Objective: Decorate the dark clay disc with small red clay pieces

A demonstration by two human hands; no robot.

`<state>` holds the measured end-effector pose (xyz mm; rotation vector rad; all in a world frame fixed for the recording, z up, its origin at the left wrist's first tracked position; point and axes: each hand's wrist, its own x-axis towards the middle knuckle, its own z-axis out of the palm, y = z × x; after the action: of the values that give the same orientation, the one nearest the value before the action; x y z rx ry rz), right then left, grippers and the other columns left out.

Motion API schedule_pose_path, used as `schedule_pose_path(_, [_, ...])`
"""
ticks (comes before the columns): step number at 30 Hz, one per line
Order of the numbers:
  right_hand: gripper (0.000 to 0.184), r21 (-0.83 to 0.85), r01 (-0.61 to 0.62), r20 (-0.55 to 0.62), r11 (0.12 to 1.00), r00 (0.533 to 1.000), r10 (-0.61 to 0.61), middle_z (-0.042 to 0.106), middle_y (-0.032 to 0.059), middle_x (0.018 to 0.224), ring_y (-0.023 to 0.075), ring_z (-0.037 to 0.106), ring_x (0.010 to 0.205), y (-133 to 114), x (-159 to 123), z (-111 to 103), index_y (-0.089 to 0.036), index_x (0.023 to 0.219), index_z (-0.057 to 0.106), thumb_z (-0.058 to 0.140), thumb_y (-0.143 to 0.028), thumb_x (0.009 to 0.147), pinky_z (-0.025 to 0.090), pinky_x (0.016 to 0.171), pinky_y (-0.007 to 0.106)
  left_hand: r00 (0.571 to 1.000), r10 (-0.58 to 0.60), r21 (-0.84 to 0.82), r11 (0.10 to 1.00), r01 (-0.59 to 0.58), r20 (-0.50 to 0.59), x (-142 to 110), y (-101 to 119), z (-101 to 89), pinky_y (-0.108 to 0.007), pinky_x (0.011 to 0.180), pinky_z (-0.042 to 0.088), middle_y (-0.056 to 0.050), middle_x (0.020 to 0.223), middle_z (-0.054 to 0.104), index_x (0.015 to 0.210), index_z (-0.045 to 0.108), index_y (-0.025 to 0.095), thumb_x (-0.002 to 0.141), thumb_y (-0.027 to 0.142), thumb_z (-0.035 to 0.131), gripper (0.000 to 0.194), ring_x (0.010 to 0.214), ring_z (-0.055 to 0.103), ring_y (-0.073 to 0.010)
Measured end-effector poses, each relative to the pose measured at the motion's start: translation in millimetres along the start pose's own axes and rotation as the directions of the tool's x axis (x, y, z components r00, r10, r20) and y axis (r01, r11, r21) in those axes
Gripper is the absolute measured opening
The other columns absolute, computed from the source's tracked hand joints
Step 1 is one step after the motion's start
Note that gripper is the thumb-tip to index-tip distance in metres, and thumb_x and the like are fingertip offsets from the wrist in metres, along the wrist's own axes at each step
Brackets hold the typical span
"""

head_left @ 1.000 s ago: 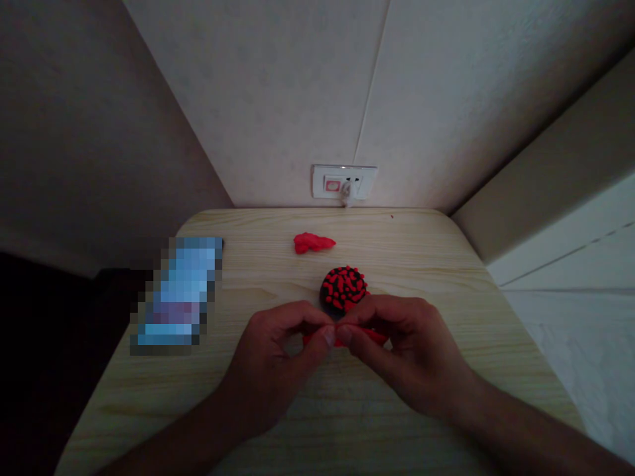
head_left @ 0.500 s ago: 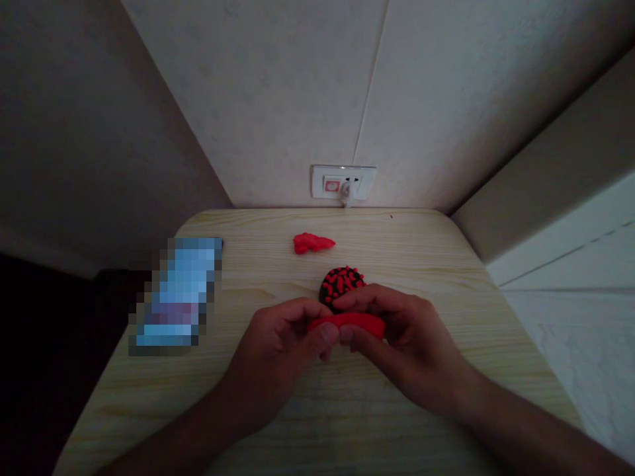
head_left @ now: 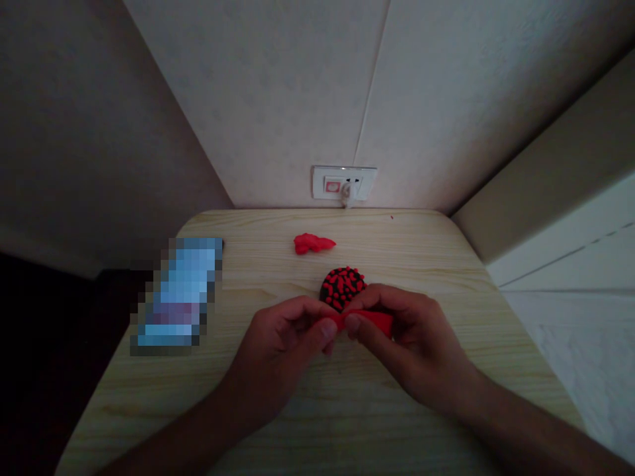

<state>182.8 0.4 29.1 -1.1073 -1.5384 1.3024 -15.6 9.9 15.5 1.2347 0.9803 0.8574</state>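
Observation:
A strip of red modelling clay [head_left: 373, 321] is pinched between both hands, low over the table. My left hand [head_left: 285, 350] grips its left end between thumb and fingers. My right hand [head_left: 411, 337] pinches it near the middle, and the right part of the strip runs back under those fingers. Just beyond the fingertips lies a round black disc [head_left: 342, 288] dotted with small red bits of clay; its near right edge is partly hidden by my right hand. Farther back rests a loose, irregular lump of red clay [head_left: 313, 244].
The wood-grain table [head_left: 258, 264] has rounded far corners and meets the wall. A phone-like device [head_left: 181, 291], blurred by pixels, lies on the left. A wall socket [head_left: 344, 183] with a plug in it sits just above the table's back edge. A tiny red crumb [head_left: 391, 217] lies near that edge.
My right hand has shifted slightly right, away from the left thumb. The red strip now looks narrower between the two thumbs and reaches a bit farther right.

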Motion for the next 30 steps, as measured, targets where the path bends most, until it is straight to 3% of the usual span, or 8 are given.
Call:
schedule_pose_path(4, [0.016, -0.019, 0.016, 0.0, 1.0, 1.0, -0.016, 0.081, -0.0009, 0.089, 0.0146, 0.073, 0.08, 1.2, 1.1, 1.0, -0.024, 0.101, 0.08, 0.081, -0.016, 0.087, 0.055, 0.074, 0.023, 0.999, 0.027, 0.066, 0.998, -0.025, -0.04, -0.5, 1.1, 0.2, -0.018, 0.06, 0.049, 0.002, 0.066, 0.068, 0.081, 0.076, 0.018, 0.092, 0.024, 0.072, 0.013, 0.062, 0.061, -0.0111])
schedule_pose_path(9, [0.01, -0.094, 0.046, 0.004, 0.995, 0.999, -0.045, 0.082, -0.0006, 0.087, 0.0148, 0.072, 0.077, -0.1, 1.3, 0.9, -0.024, 0.094, 0.084, 0.081, -0.017, 0.088, 0.053, 0.071, 0.024, 0.997, 0.06, 0.098, 0.994, -0.055, -0.046, -1.5, 5.6, 3.1, -0.016, 0.057, 0.046, 0.004, 0.063, 0.065, 0.076, 0.076, 0.018, 0.091, 0.023, 0.073, 0.016, 0.059, 0.056, -0.0091])
schedule_pose_path(14, [0.006, -0.116, 0.014, -0.005, 0.993, 1.0, -0.015, 0.078, 0.0008, 0.079, 0.0151, 0.068, 0.071, -2.9, -1.9, 2.1, -0.02, 0.092, 0.082, 0.077, -0.019, 0.09, 0.051, 0.063, 0.025, 0.999, 0.051, 0.001, 0.999, -0.051, -0.001, -2.9, 3.8, 3.0, -0.018, 0.065, 0.05, 0.002, 0.07, 0.068, 0.078, 0.072, 0.017, 0.095, 0.025, 0.067, 0.02, 0.068, 0.062, -0.0116])
schedule_pose_path(21, [0.014, -0.125, 0.069, -0.022, 0.99, 0.997, -0.073, 0.082, 0.002, 0.094, 0.0168, 0.074, 0.084, 1.1, 1.4, 1.2, -0.024, 0.107, 0.081, 0.073, -0.023, 0.095, 0.057, 0.077, 0.027, 0.997, 0.067, 0.017, 0.998, -0.067, -0.049, -2.7, 1.9, 2.0, -0.018, 0.067, 0.052, 0.001, 0.071, 0.072, 0.079, 0.076, 0.018, 0.091, 0.023, 0.073, 0.013, 0.069, 0.065, -0.012])
schedule_pose_path(26, [0.019, -0.042, 0.091, 0.017, 0.995, 0.996, -0.091, 0.083, 0.0, 0.09, 0.0153, 0.075, 0.081, 0.7, 2.7, -0.2, -0.028, 0.103, 0.084, 0.084, -0.019, 0.086, 0.058, 0.075, 0.024, 0.992, 0.086, 0.093, 0.993, -0.078, -0.09, -1.8, 2.5, 0.9, -0.018, 0.059, 0.05, 0.001, 0.064, 0.071, 0.076, 0.078, 0.018, 0.087, 0.019, 0.075, 0.012, 0.062, 0.064, -0.0119])
schedule_pose_path(30, [0.015, 0.066, 0.059, 0.019, 0.996, 0.998, -0.06, 0.084, 0.0014, 0.088, 0.0159, 0.077, 0.079, -3.2, 1.7, 0.6, -0.028, 0.099, 0.086, 0.085, -0.022, 0.085, 0.06, 0.075, 0.024, 0.994, 0.056, 0.049, 0.997, -0.052, -0.089, -1.5, 2.7, 1.0, -0.018, 0.057, 0.05, 0.001, 0.06, 0.07, 0.074, 0.078, 0.018, 0.086, 0.02, 0.075, 0.013, 0.058, 0.063, -0.0116])
